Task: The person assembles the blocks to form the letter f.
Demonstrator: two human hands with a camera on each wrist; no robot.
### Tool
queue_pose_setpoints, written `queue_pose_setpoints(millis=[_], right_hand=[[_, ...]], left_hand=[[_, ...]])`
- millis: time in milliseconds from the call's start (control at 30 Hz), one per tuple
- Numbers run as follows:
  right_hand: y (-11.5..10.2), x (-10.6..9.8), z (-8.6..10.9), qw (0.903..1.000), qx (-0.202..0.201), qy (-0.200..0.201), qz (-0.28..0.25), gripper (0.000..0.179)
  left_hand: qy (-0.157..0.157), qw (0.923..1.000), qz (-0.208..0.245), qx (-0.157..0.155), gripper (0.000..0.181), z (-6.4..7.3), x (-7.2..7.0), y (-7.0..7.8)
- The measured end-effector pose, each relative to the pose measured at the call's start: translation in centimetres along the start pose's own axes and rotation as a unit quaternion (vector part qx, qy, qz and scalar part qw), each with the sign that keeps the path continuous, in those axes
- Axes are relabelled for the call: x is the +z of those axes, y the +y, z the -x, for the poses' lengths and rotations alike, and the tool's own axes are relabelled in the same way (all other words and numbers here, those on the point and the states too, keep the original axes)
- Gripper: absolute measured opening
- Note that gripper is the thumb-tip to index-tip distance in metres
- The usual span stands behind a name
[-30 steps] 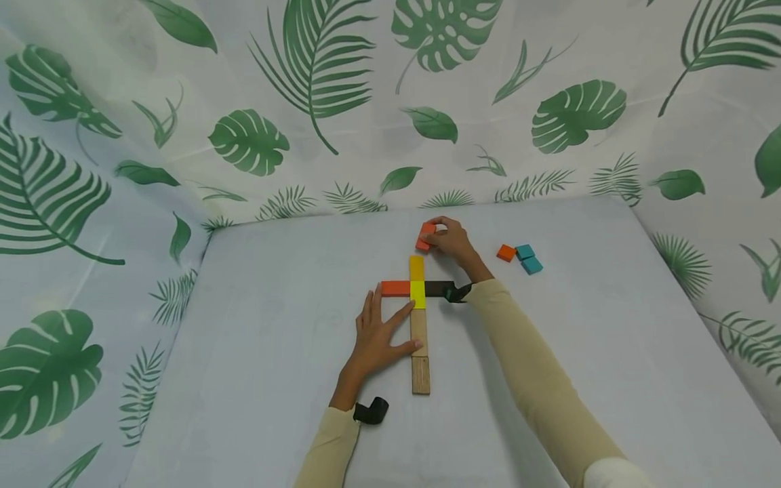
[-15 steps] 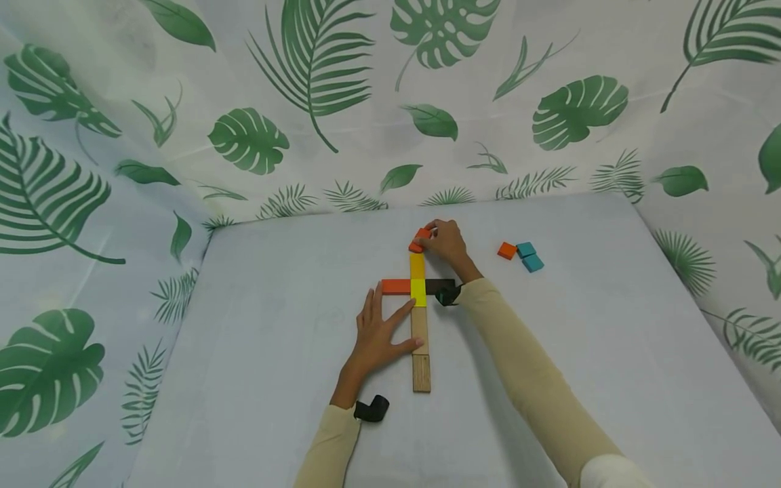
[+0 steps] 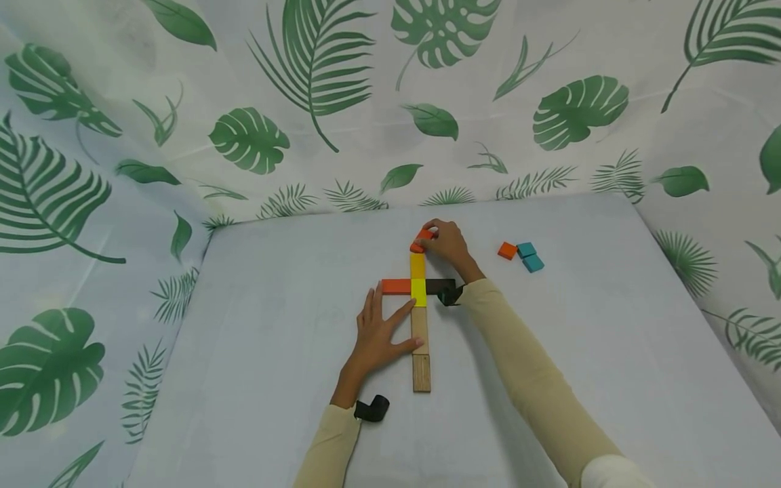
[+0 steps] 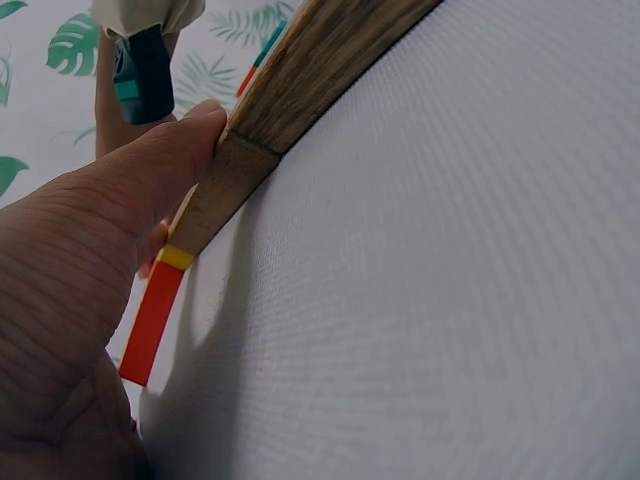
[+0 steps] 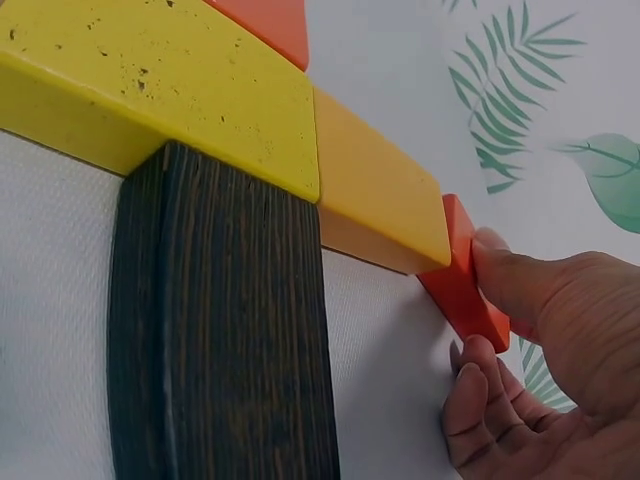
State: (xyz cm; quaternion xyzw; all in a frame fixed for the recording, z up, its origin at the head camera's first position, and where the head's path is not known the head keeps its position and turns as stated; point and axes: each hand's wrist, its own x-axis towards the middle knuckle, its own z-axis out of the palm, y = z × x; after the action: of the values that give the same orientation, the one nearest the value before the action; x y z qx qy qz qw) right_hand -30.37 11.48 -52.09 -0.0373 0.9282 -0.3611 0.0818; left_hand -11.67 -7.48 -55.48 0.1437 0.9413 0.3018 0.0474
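Observation:
Wooden blocks form a cross on the table. My right hand (image 3: pixel 448 244) pinches an orange-red block (image 5: pixel 468 278) between thumb and fingers, at the far end of the orange-yellow block (image 3: pixel 417 264). In the right wrist view it stands slanted against that end. A bright yellow block (image 3: pixel 417 291) makes the centre, with a red block (image 3: pixel 396 287) to its left and a dark striped block (image 5: pixel 240 330) to its right. My left hand (image 3: pixel 375 339) lies spread along the cross, its thumb on the pale wood block (image 3: pixel 419 325) and a fingertip at the yellow block.
A brown wood block (image 3: pixel 421 374) ends the cross on the near side. To the right lie a small orange block (image 3: pixel 507 251) and two teal blocks (image 3: pixel 533 263). Leaf-printed cloth (image 3: pixel 360 169) rises behind the white table (image 3: pixel 274 379).
My right hand has brought the orange-red block left and slightly nearer, from beyond the cross to the end of the orange-yellow block. My left hand has stayed in place.

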Motion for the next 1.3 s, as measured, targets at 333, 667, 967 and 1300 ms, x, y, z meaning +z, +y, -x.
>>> queue_pose_setpoints(millis=[333, 667, 967, 1300], right_hand=[[0.18, -0.14, -0.2, 0.9996, 0.026, -0.006, -0.01, 0.044], [0.23, -0.23, -0.16, 0.9994, 0.029, -0.009, -0.017, 0.043], [0.01, -0.26, 0.07, 0.9994, 0.029, -0.004, -0.017, 0.044], [0.3, -0.11, -0.18, 0.9998, 0.021, 0.001, -0.004, 0.045]], left_hand=[[-0.004, 1.0, -0.002, 0.0, 0.076, -0.09, 0.17, -0.02], [-0.007, 1.0, 0.0, -0.002, 0.076, -0.07, 0.23, -0.1], [-0.006, 1.0, 0.001, -0.003, 0.076, -0.03, 0.04, 0.06], [0.0, 1.0, -0.001, 0.003, 0.076, -0.03, 0.02, 0.0]])
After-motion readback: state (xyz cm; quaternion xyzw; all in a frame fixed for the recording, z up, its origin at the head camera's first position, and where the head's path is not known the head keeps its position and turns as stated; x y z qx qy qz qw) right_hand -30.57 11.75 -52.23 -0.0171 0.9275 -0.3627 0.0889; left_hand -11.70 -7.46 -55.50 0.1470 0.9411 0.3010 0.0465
